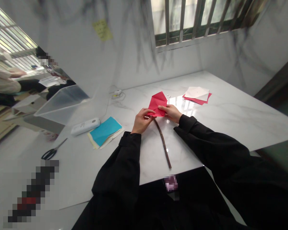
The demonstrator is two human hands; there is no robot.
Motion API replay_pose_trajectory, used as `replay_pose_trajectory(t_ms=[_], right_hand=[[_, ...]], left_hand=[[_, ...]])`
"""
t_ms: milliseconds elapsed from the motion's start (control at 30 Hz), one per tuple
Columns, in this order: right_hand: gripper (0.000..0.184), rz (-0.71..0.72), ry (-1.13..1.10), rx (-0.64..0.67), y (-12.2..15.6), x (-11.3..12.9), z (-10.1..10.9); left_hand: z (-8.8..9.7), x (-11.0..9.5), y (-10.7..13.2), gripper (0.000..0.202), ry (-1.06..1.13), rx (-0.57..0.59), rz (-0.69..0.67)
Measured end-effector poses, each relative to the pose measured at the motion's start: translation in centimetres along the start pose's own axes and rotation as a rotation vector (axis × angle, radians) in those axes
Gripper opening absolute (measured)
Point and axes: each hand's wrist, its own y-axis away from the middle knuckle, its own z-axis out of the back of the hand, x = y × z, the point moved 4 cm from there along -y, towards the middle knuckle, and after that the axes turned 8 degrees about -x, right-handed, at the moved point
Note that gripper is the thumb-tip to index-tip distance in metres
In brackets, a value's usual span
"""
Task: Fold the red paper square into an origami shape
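Note:
Between my two hands, above the white table, is a red paper envelope [158, 99] with its pointed flap up. My left hand [142, 120] grips its lower left corner, fingers closed on the edge. At the right side my right hand [173, 113] pinches it, thumb lying over the front. A thin brown stick [163, 143] lies on the table below the envelope, its upper end hidden near my left hand. Beyond my right hand, a stack of white and red envelopes [197, 95] rests on the tabletop.
On the left lie blue and cream paper sheets [106, 130], a white oblong device [85, 126] and black-handled scissors [49, 154]. A clear plastic bin [62, 105] stands behind them. A small white item with a cable [117, 93] sits near the wall. Another person [4, 80] is at the far left.

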Motion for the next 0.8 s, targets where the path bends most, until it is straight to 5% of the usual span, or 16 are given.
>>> replay_pose_trajectory(t_ms=[300,533,800], right_hand=[[0.027,0.072,0.085,0.095,0.4,-0.4,-0.5],[0.034,0.105,0.217,0.106,1.1,0.0,-1.0],[0.045,0.166,0.318,0.147,1.3,0.2,-1.0]], left_hand=[[-0.8,0.1,0.3,0.038,0.084,-0.113,0.115],[-1.1,0.4,0.5,0.105,0.260,-0.173,0.216],[-1.0,2.5,0.4,0.098,0.249,-0.218,0.324]])
